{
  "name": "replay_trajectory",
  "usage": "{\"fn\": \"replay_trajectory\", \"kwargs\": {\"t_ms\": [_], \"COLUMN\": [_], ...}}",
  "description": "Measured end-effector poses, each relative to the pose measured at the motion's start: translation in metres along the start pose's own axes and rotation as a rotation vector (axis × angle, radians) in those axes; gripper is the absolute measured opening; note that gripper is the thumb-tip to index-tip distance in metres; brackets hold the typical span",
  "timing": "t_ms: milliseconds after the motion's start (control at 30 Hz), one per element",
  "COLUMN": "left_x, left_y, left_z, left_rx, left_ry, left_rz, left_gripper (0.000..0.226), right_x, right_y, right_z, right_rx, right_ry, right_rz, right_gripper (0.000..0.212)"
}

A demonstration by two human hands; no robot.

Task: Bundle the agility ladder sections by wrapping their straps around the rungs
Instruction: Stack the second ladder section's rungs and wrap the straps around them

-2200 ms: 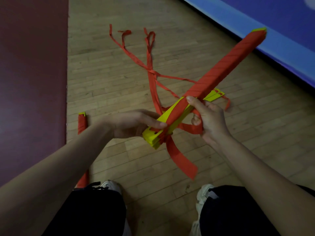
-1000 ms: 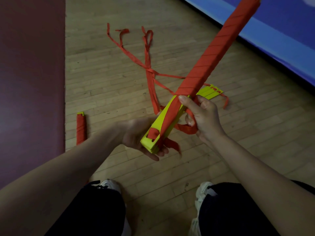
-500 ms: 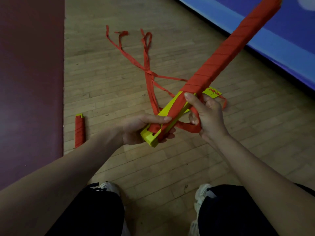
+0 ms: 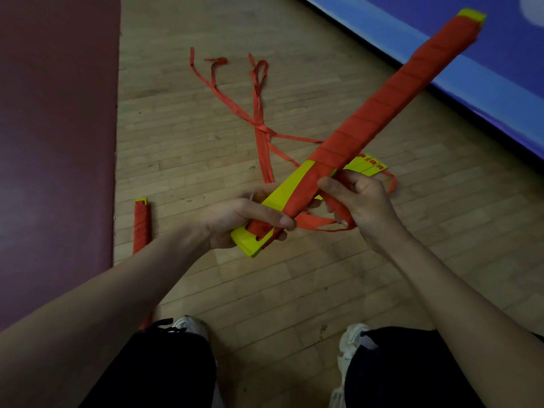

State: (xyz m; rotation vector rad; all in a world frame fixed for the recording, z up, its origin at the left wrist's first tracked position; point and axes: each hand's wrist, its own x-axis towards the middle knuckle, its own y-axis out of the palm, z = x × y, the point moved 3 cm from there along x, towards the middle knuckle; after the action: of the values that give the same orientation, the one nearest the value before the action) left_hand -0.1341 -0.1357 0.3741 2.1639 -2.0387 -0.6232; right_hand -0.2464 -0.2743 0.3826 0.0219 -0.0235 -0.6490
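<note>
A stack of yellow rungs (image 4: 290, 188), mostly wound in red strap (image 4: 391, 101), slants from low centre up to the top right. My left hand (image 4: 238, 220) grips its bare yellow near end, thumb across the strap. My right hand (image 4: 360, 201) holds the free length of red strap (image 4: 315, 222) just beside the bundle, thumb pressed on the last turn. A second group of yellow rungs (image 4: 368, 166) lies on the floor behind my right hand, its loose red straps (image 4: 260, 119) trailing away over the wood.
A finished red-wrapped bundle (image 4: 141, 223) lies on the wooden floor (image 4: 294, 290) at the left, by a dark maroon mat (image 4: 56, 142). A blue mat (image 4: 485, 92) borders the upper right. My knees and white shoes (image 4: 188, 326) fill the bottom edge.
The bundle's far end dropped lower and tilted further right. My left hand shifted its grip on the near end, thumb now over the strap. My right hand drew the strap across under the bundle.
</note>
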Motion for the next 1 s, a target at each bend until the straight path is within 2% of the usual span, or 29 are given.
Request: {"fn": "replay_trajectory", "kwargs": {"t_ms": [100,167,267,367,400,467,567,667,733,900,1000], "left_x": [-0.001,-0.002,-0.003,-0.004,-0.003,-0.002,0.001,0.002,0.002,0.000,0.004], "left_y": [-0.010,-0.018,-0.018,-0.014,-0.012,-0.011,-0.010,-0.014,-0.019,-0.015,-0.008], "left_z": [0.000,0.000,-0.001,0.000,0.000,0.000,0.000,-0.002,0.000,0.000,-0.001], "left_rx": [-0.042,-0.081,-0.148,-0.178,-0.181,-0.188,-0.162,-0.093,-0.015,0.204,0.313], "left_ry": [-0.008,-0.010,0.016,0.018,0.021,0.031,0.037,0.020,-0.006,-0.041,-0.037], "left_rz": [-0.029,-0.032,0.008,0.070,0.091,0.100,0.068,0.005,-0.073,-0.228,-0.307], "left_gripper": [0.056,0.070,0.066,0.067,0.065,0.067,0.078,0.076,0.074,0.056,0.050], "right_x": [0.003,0.007,0.016,0.018,0.018,0.014,0.009,0.006,0.005,0.000,-0.003], "right_y": [-0.004,-0.010,-0.021,-0.026,-0.025,-0.018,-0.005,-0.001,-0.002,-0.003,0.000], "right_z": [-0.008,-0.013,-0.022,-0.025,-0.027,-0.029,-0.033,-0.027,-0.021,-0.020,-0.018], "right_rx": [-0.032,-0.064,-0.232,-0.366,-0.367,-0.301,-0.186,-0.134,-0.126,-0.171,-0.193], "right_ry": [0.043,0.054,0.018,0.001,-0.006,0.008,0.058,0.074,0.072,0.098,0.089], "right_rz": [0.093,0.084,-0.035,-0.118,-0.117,-0.076,0.032,0.099,0.088,-0.002,-0.050], "right_gripper": [0.008,0.010,0.008,0.024,0.023,0.005,0.010,0.010,0.011,0.039,0.038]}}
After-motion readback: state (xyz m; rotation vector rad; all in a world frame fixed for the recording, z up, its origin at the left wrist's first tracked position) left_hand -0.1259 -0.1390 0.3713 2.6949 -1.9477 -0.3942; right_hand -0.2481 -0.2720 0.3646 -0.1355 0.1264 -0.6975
